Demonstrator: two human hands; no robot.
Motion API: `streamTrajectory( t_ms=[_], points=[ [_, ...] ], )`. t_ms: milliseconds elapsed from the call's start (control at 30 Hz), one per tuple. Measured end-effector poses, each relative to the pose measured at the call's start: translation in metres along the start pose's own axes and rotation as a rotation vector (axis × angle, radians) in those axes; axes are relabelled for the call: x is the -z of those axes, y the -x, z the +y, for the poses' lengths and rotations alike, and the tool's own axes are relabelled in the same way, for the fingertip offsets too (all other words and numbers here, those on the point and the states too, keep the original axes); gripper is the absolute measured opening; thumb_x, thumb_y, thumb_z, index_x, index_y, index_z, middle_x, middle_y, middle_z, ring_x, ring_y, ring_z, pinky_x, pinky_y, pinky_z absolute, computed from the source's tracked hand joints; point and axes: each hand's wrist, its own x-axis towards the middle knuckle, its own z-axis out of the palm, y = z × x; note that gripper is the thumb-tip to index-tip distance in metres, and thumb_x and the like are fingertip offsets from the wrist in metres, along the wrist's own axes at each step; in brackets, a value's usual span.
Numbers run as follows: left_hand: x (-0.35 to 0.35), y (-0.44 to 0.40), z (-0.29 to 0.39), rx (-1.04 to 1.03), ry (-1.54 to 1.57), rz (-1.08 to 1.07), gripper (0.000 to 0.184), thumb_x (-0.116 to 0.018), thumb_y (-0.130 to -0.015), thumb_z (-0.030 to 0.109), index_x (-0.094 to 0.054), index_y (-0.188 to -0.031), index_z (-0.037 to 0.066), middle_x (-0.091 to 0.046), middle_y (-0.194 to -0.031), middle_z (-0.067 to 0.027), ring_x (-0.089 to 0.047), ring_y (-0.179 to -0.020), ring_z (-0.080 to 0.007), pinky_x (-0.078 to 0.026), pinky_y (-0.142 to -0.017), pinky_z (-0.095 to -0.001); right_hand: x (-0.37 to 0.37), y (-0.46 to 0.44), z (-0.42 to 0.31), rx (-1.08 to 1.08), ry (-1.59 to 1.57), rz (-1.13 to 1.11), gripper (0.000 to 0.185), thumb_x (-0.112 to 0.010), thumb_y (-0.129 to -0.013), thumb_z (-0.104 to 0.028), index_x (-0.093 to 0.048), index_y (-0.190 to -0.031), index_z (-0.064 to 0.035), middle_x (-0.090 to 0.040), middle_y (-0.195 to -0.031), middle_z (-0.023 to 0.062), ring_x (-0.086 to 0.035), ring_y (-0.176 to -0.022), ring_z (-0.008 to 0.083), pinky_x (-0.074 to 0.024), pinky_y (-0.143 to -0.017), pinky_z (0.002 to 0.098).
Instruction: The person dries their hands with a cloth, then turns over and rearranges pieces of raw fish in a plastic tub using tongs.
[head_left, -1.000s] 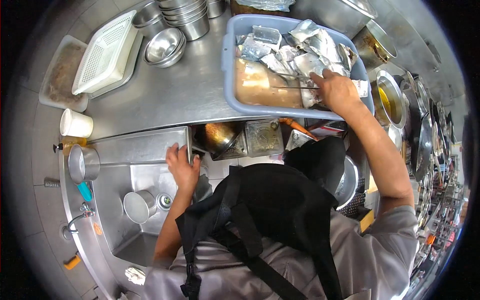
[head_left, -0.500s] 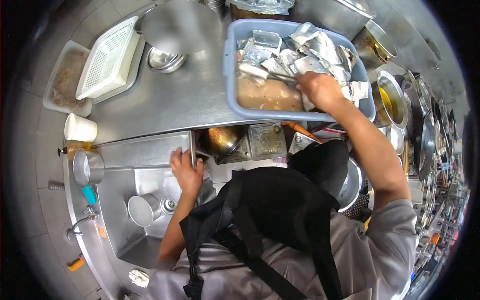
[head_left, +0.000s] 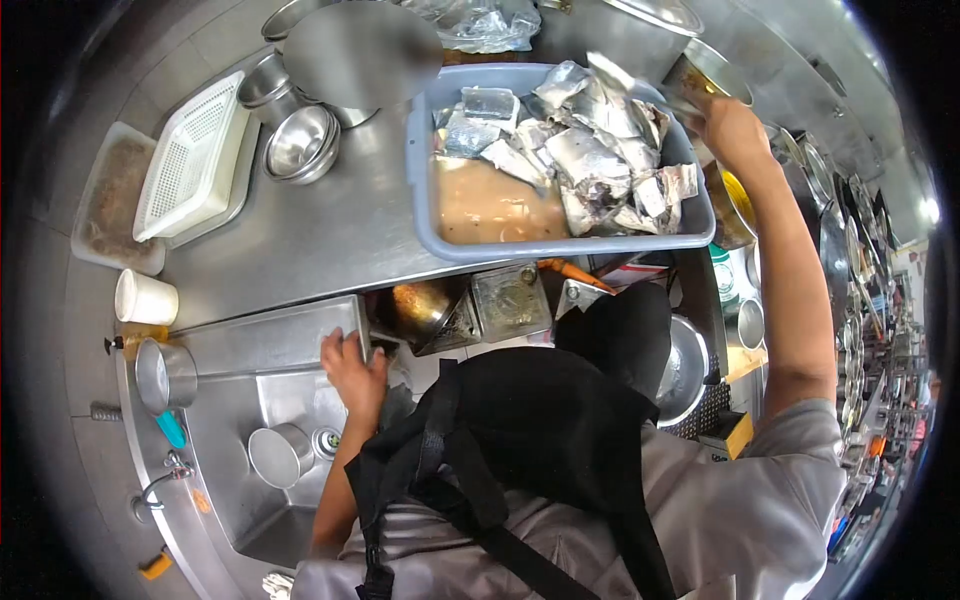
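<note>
The pale fish piece (head_left: 610, 72) is above the far edge of the blue-grey tub (head_left: 424, 190), up and to the left of your right hand (head_left: 735, 135); it appears pinched at the tips of your metal tongs (head_left: 676, 102), though blur hides the exact contact. The tongs' long axis runs leftward and slightly away from your right fingers, which are closed around the handle end; that hand is much the nearer to the piece, beside the tub's far right corner and close to a stained pot (head_left: 738, 88).

Below the tongs, the other fish pieces (head_left: 590, 160) lie heaped along the tub's far side and right half; cloudy brown liquid (head_left: 495, 205) shows at its near left; the tub stands on the steel bench (head_left: 350, 225), its long axis running left to right.

Your two hands are well apart; your left hand (head_left: 355, 380) is open, fingers spread over the corner of the sink (head_left: 270, 318), holding nothing that shows; a metal container (head_left: 281, 456) lies in the sink; the nested bowls (head_left: 300, 145) and white perforated basket (head_left: 190, 160) are left of the tub.
</note>
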Motion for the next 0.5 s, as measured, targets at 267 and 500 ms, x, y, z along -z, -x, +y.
streamTrajectory(
  t_ms=[267, 500],
  points=[
    [0.002, 0.000, 0.003, 0.062, 0.019, -0.050, 0.052, -0.078, -0.075, 0.015, -0.059, -0.122, 0.005, -0.044, -0.140, -0.0206, -0.036, -0.134, -0.0452, -0.035, -0.108, -0.0553, -0.021, -0.007, -0.066, 0.054, 0.051, -0.288, 0.030, -0.067, -0.090, -0.028, -0.068, -0.116, -0.0129, -0.070, -0.109, 0.0177, -0.068, -0.098, 0.0366, -0.0539, -0.086, 0.0474],
    [0.003, -0.001, 0.004, 0.049, 0.024, -0.016, 0.050, -0.079, -0.073, 0.010, -0.060, -0.119, 0.003, -0.046, -0.138, -0.0208, -0.038, -0.132, -0.0445, -0.036, -0.108, -0.0529, -0.086, -0.046, -0.159, 0.189, -0.027, -0.166, 0.026, -0.059, -0.093, -0.024, -0.067, -0.110, -0.0073, -0.071, -0.105, 0.0176, -0.070, -0.094, 0.0363, -0.0559, -0.084, 0.0471]
  ],
)
